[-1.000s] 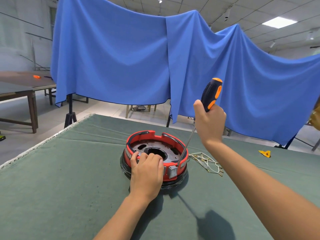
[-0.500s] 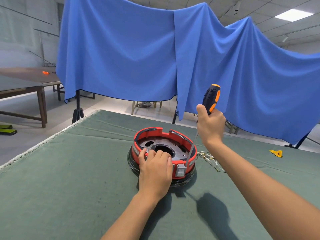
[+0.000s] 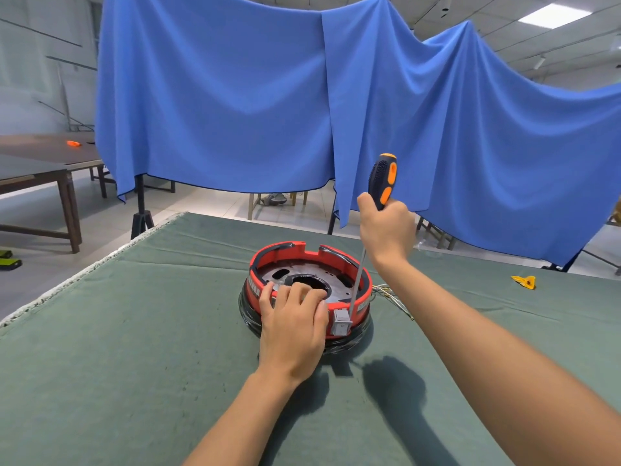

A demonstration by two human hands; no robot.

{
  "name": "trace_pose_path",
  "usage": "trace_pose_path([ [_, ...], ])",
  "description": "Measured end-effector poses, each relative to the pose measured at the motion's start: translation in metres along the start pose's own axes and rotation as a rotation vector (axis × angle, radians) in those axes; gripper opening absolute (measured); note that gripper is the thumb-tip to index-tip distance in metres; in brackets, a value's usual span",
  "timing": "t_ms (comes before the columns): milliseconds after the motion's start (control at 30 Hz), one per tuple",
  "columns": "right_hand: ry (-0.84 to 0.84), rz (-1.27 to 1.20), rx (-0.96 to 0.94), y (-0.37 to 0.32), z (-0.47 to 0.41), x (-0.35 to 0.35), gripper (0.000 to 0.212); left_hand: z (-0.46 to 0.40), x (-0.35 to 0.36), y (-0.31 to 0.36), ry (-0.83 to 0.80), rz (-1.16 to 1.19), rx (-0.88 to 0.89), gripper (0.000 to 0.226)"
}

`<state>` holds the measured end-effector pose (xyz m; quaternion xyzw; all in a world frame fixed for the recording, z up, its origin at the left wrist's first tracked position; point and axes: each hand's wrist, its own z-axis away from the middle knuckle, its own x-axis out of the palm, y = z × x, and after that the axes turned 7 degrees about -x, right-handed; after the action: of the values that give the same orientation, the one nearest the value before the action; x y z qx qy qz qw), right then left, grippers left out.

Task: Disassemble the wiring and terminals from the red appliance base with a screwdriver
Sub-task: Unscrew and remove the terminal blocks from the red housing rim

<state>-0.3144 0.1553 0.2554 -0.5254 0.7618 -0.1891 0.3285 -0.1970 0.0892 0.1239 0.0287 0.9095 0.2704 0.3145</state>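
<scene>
Right hand (image 3: 386,227) grips screwdriver (image 3: 381,178), shaft now steeper, tip by switch (image 3: 340,322); left hand (image 3: 292,324) still holds red base (image 3: 364,292).

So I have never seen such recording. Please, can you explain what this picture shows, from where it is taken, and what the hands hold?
There is no machine here: a person works with bare hands. The camera sits on the person's head and looks forward and down. On the green-covered table stands a round red appliance base. The left hand rests on its near rim, fingers curled over the edge. The right hand grips a screwdriver with a black and orange handle; its shaft points down to the grey switch on the rim. Thin wires lie beside the base, and a small yellow piece lies farther right.
</scene>
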Motion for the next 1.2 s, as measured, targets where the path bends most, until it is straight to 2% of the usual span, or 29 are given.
trace_pose_path([
  [100, -0.012, 0.020, 0.016, 0.002, 0.000, -0.005, 0.045, 0.001, -0.003, 0.003, -0.025, 0.089, 0.218, 0.034],
  [200, -0.005, 0.006, 0.046, 0.006, 0.001, -0.017, 0.042, 0.004, 0.001, 0.005, -0.154, -0.025, 0.342, 0.037],
  [333, 0.036, -0.018, 0.055, 0.012, 0.004, -0.035, 0.039, 0.004, 0.003, 0.003, -0.138, -0.007, 0.365, 0.030],
  [433, 0.109, -0.058, 0.044, 0.015, 0.002, -0.049, 0.046, 0.003, 0.003, 0.004, -0.147, 0.036, 0.332, 0.029],
  [533, 0.101, -0.062, 0.026, 0.014, 0.002, -0.064, 0.046, 0.006, 0.003, 0.009, -0.138, 0.139, 0.275, 0.028],
  [667, -0.045, 0.034, -0.027, 0.009, 0.012, -0.076, 0.046, 0.005, 0.001, 0.017, -0.074, 0.354, 0.053, 0.025],
  [800, -0.275, -0.115, 0.019, 0.007, 0.025, -0.074, 0.043, 0.005, -0.002, 0.025, -0.042, 0.490, -0.056, 0.020],
  [867, -0.408, -0.191, 0.067, 0.008, 0.033, -0.070, 0.027, 0.004, -0.003, 0.030, -0.017, 0.599, -0.105, 0.020],
  [900, -0.471, -0.189, 0.069, 0.008, 0.037, -0.068, 0.020, 0.005, -0.004, 0.033, -0.004, 0.634, -0.105, 0.019],
  [1033, -0.717, -0.119, 0.089, 0.012, 0.051, -0.062, 0.019, 0.008, 0.000, 0.037, 0.011, 0.680, -0.071, 0.018],
  [1200, -0.885, -0.116, 0.215, 0.021, 0.056, -0.064, 0.040, 0.009, 0.002, 0.031, 0.069, 0.642, -0.017, 0.032],
])
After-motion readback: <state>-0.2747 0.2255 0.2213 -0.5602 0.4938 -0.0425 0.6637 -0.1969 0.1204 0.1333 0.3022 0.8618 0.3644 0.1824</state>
